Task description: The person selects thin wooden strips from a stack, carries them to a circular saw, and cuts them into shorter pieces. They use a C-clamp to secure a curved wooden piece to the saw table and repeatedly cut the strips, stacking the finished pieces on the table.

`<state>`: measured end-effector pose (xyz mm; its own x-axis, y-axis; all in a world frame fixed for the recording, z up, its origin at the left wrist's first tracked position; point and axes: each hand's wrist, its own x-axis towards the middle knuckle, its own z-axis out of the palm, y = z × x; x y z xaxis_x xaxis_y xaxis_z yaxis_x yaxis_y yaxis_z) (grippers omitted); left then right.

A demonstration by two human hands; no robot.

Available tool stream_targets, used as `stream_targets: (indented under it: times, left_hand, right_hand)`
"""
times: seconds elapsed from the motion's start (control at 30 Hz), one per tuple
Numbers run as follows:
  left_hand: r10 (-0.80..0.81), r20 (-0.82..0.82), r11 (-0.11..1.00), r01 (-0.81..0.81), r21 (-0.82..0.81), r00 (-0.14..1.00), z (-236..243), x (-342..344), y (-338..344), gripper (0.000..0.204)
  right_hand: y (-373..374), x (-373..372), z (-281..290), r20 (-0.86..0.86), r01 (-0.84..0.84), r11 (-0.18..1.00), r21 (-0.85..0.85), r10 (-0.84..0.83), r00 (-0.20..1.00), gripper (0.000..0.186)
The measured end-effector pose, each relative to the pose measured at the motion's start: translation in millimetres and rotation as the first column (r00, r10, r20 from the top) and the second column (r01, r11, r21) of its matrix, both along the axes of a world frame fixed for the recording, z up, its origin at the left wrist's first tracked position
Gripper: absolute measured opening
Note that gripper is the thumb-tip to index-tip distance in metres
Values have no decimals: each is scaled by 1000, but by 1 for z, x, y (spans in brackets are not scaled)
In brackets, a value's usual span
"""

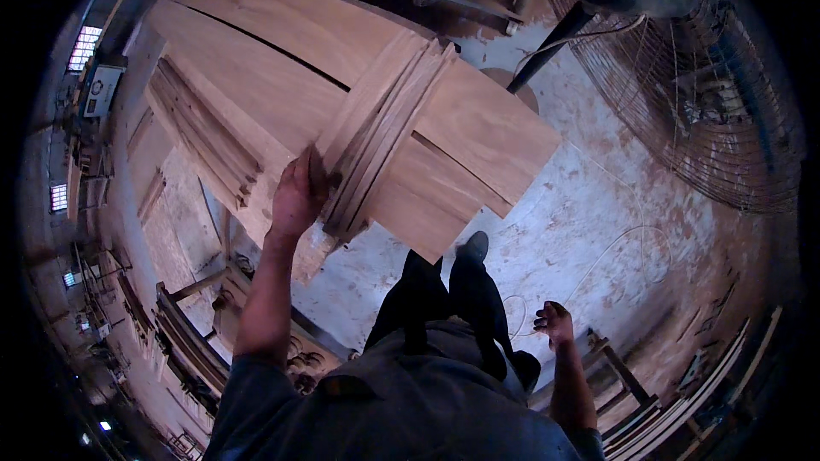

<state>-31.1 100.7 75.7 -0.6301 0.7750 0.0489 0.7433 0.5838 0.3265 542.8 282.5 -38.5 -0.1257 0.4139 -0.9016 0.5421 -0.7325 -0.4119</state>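
Dark shirt [410,410] nearer than wide boards [487,119] | wood strips [380,141] across boards | left hand [299,192] half-curled beside strips, grip hard to tell | right hand [555,323] loosely open, empty, well apart from boards

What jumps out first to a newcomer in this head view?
Probably the broad wooden panels filling the upper left and centre, with a stack of narrow wooden strips lying across them and the left hand at the strips' near end. Next, the big wire-caged fan at upper right. The right hand hangs apart from the wood at lower right.
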Motion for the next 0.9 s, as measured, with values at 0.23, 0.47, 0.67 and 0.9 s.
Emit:
stream_targets:
  times: [0.23,0.47,0.67,0.9]
  left_hand:
    - [45,72,998,-42,-47,996,3,-9,51,72]
    - [101,172,992,-86,-93,980,1,-18,69,70]
    - [94,895,923,-374,85,435,15,-24,24,65]
    - [-37,959,921,-362,143,282,31,-24,-11,65]
  right_hand:
    - [-5,-3,0,-11,19,1000,-19,-19,1000,47]
    - [-5,6,-3,-9,43,999,16,-43,999,44]
    - [-15,10,-4,26,58,998,-25,-57,998,42]
    - [-14,3,-12,-6,63,997,-33,-64,998,43]
